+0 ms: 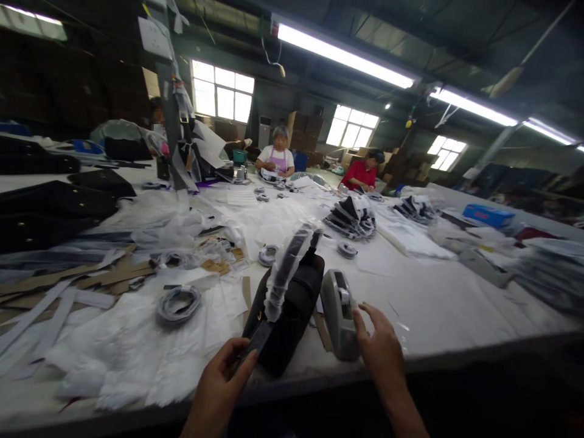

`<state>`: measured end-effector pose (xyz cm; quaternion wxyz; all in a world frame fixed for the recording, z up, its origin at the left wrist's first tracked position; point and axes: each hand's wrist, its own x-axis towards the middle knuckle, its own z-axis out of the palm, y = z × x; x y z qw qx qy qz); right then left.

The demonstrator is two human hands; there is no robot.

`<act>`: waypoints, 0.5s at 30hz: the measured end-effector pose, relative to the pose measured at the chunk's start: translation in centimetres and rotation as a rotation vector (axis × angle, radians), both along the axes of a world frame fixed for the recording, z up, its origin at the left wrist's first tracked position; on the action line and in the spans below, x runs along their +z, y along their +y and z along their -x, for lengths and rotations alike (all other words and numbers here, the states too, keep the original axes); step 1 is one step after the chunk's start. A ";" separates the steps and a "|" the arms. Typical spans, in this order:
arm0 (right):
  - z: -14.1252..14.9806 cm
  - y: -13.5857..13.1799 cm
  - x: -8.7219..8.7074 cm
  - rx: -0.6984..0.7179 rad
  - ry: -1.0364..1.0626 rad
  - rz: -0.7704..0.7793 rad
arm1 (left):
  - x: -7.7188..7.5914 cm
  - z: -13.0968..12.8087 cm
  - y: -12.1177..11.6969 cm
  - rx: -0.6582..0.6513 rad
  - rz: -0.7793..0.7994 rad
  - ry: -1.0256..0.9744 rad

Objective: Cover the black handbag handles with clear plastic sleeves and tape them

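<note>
A black handbag (292,316) lies on the white table in front of me. Its handle (285,277) arches up, wrapped in clear plastic over most of its length. My left hand (225,374) pinches the handle's bare dark end between thumb and fingers, at the bag's near left side. To the right of the bag stands a grey tape dispenser (340,322) with a roll of tape in it. My right hand (381,344) is at the dispenser's right side, fingers stretched and apart near the roll; whether a fingertip touches tape is unclear.
Coiled, wrapped straps (179,304) and plastic sheets (132,353) cover the left side, with brown strips (114,277) behind. Black bags (50,210) lie at far left. Bundled black pieces (351,218) and a blue box (488,215) are to the right. Co-workers (277,159) sit across the table.
</note>
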<state>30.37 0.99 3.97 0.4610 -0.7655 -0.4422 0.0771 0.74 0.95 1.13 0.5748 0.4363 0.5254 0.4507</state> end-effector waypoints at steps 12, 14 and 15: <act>-1.0 -1.0 -0.9 0.002 0.603 -0.002 | -0.7 -0.5 -0.5 0.122 -0.030 -0.044; -0.5 -1.8 -0.2 -0.029 0.633 -0.044 | -0.8 -0.4 -0.5 0.115 -0.033 -0.048; -0.3 -2.3 0.1 -0.035 0.649 -0.062 | -0.9 -0.3 -0.5 0.107 -0.033 -0.047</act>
